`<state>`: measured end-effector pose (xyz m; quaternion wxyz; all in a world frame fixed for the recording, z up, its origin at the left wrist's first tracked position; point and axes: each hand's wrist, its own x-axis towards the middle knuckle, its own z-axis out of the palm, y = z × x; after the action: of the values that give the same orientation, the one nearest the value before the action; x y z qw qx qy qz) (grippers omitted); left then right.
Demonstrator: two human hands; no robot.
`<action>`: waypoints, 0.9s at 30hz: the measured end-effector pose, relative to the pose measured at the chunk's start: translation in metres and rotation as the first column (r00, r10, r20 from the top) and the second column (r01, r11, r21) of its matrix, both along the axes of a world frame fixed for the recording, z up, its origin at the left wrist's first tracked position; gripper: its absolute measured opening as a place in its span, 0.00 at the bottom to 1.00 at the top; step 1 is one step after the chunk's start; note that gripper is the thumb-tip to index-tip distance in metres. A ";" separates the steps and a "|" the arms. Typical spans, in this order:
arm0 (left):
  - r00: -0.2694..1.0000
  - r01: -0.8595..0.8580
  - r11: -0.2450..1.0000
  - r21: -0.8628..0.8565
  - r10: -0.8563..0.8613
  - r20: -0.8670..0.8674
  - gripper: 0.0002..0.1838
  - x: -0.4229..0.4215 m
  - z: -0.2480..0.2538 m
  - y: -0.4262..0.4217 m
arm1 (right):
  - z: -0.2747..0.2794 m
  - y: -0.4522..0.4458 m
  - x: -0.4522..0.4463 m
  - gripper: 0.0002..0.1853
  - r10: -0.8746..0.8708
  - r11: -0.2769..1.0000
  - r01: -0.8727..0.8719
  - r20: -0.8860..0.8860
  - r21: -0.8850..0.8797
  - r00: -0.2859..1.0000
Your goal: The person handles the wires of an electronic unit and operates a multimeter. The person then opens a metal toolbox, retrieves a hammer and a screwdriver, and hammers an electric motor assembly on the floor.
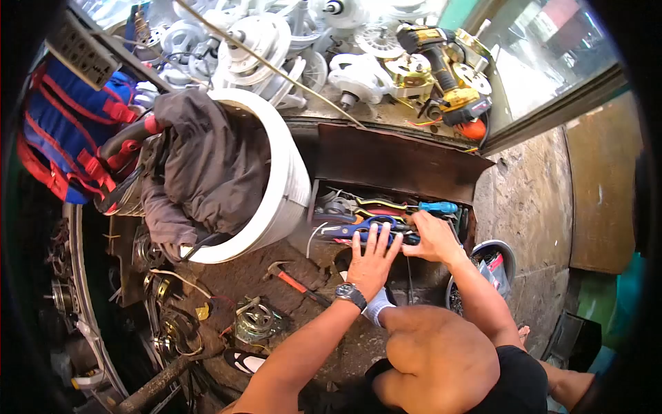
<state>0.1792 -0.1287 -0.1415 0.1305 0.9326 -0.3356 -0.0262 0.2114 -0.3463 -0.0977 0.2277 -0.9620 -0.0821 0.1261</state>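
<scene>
An open metal toolbox (400,162) with its lid raised holds pliers, a blue-handled screwdriver (438,206) and other tools. My left hand (373,259), with a watch on the wrist, lies with its fingers spread at the box's front edge, over blue-handled scissors (345,231). To its right, my right hand (433,238) reaches into the box with bent fingers. Its fingertips are among the tools, and whether they hold anything cannot be made out.
A white bucket (286,200) with dark cloth (207,159) stands left of the toolbox. A hammer (296,281) and a round metal part (258,321) lie on the floor. Behind are white plastic parts (255,48) and a yellow drill (445,72). A small bucket (507,255) stands at right.
</scene>
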 end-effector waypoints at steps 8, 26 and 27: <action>0.976 -0.219 0.932 -0.289 0.208 -0.067 0.36 0.090 0.021 0.001 | 0.065 0.036 0.091 0.33 0.168 0.969 -0.171 -0.033 -0.181 0.985; 0.939 -0.305 0.854 -0.421 0.197 -0.281 0.20 0.150 0.032 0.027 | -0.022 -0.013 -0.030 0.17 -0.012 0.998 0.007 0.073 0.070 0.997; 0.946 -0.288 0.851 -0.440 0.180 -0.271 0.20 0.152 0.032 0.031 | -0.028 -0.006 -0.032 0.17 -0.026 0.994 0.011 0.133 0.110 0.991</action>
<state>0.3317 -0.0978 -0.1097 0.3927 0.8974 -0.1985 -0.0304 0.1796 -0.3525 -0.1261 0.2750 -0.9552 -0.0952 0.0543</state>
